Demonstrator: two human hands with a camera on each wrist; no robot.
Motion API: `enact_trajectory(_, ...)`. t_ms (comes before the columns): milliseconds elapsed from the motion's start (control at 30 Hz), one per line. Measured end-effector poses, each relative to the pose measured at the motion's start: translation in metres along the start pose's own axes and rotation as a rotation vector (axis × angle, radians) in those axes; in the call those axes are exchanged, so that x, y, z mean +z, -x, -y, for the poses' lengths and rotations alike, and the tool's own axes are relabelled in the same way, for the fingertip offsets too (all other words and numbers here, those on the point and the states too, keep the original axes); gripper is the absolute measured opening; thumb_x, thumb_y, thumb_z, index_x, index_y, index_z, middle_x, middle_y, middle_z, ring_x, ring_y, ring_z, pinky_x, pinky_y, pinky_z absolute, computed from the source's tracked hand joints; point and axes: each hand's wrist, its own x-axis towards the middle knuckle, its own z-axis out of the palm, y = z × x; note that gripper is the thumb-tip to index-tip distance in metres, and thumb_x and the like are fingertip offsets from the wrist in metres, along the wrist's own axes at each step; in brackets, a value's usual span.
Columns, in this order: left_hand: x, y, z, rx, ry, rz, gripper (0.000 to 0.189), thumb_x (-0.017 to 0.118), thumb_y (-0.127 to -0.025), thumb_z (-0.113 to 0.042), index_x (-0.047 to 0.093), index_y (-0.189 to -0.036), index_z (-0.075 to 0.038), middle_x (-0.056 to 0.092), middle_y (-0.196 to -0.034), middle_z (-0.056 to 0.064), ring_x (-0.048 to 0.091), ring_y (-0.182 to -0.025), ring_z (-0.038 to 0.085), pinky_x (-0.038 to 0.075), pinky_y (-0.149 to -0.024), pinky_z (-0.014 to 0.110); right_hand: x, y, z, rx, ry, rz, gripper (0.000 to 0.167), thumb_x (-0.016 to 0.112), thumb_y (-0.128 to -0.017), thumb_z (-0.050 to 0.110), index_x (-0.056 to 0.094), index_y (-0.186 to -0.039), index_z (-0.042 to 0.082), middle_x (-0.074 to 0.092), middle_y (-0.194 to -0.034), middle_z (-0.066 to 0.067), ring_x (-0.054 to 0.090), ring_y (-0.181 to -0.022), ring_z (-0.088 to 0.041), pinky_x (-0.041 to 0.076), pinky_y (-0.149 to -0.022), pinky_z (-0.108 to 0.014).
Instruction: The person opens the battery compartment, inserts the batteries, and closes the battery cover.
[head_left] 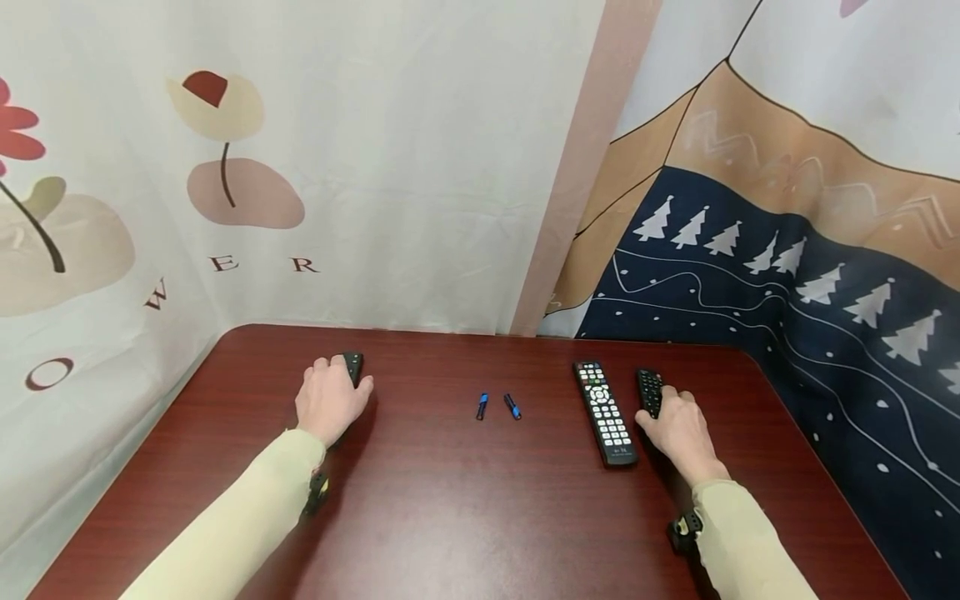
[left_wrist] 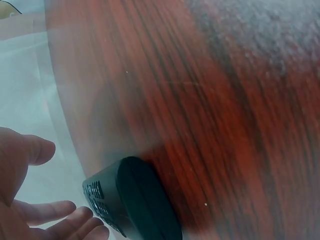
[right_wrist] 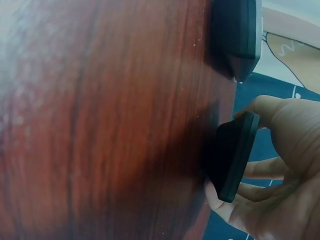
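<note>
At the table's left, my left hand hovers over a black remote control, which it mostly covers in the head view. In the left wrist view the loose fingers lie right at the button face of that remote, and the thumb stands apart from it. On the right, my right hand holds a small black remote control. The right wrist view shows its thumb at one long edge of this remote and fingertips at the other.
A longer black remote control with white buttons lies just left of the right hand. Two small blue-and-black batteries lie mid-table. The brown wooden table meets printed curtains behind and at the sides.
</note>
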Motion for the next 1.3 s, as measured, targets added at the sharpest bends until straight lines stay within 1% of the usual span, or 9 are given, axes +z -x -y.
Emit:
enact_trajectory(167,0.000,0.001,-0.001,0.013,-0.001,0.001,0.056,0.060,-0.099,-0.031,0.053,-0.127,0.016,0.054,-0.116,0.035,0.052,-0.104,0.048,0.051,-0.084,0.063,-0.002,0.000,0.002,0.018,-0.032,-0.004,0.068,0.060,-0.098,0.023,0.036,-0.142,-0.021,0.046,-0.128,-0.044,0.058,-0.105,-0.054,0.051,-0.093,-0.063)
enact_trajectory(267,0.001,0.002,-0.002,0.023,0.005,0.000,0.055,0.059,-0.100,-0.031,0.053,-0.127,0.016,0.054,-0.117,0.035,0.052,-0.106,0.049,0.051,-0.085,0.063,-0.003,0.002,0.005,0.021,-0.055,-0.019,0.067,0.059,-0.098,0.023,0.037,-0.144,-0.020,0.047,-0.129,-0.043,0.058,-0.106,-0.053,0.051,-0.094,-0.063)
enact_trajectory(533,0.003,0.004,-0.005,0.034,0.022,-0.009,0.056,0.058,-0.100,-0.032,0.054,-0.128,0.016,0.054,-0.118,0.035,0.052,-0.107,0.049,0.052,-0.085,0.064,-0.008,0.005,0.020,-0.018,-0.095,-0.055,0.064,0.058,-0.098,0.023,0.041,-0.145,-0.016,0.047,-0.136,-0.041,0.057,-0.112,-0.053,0.050,-0.096,-0.064)
enact_trajectory(767,0.002,0.006,-0.009,0.042,0.030,-0.008,0.056,0.058,-0.100,-0.033,0.056,-0.128,0.016,0.054,-0.120,0.036,0.052,-0.112,0.051,0.050,-0.088,0.065,-0.010,0.008,0.030,-0.049,-0.128,-0.101,0.059,0.056,-0.097,0.022,0.046,-0.144,-0.013,0.051,-0.134,-0.038,0.059,-0.107,-0.047,0.052,-0.092,-0.061)
enact_trajectory(1067,0.003,0.007,-0.013,0.048,0.048,-0.008,0.054,0.058,-0.100,-0.032,0.058,-0.128,0.014,0.055,-0.120,0.035,0.052,-0.113,0.050,0.050,-0.090,0.064,-0.011,0.009,0.038,-0.083,-0.160,-0.142,0.056,0.056,-0.096,0.021,0.051,-0.141,-0.011,0.055,-0.131,-0.035,0.059,-0.106,-0.045,0.053,-0.091,-0.059)
enact_trajectory(1300,0.001,0.010,-0.019,0.054,0.047,0.010,0.054,0.058,-0.101,-0.030,0.056,-0.131,0.014,0.053,-0.130,0.036,0.049,-0.122,0.052,0.049,-0.095,0.064,-0.010,0.010,0.042,-0.128,-0.207,-0.167,0.053,0.055,-0.097,0.021,0.053,-0.140,-0.010,0.057,-0.127,-0.033,0.059,-0.104,-0.043,0.053,-0.089,-0.058)
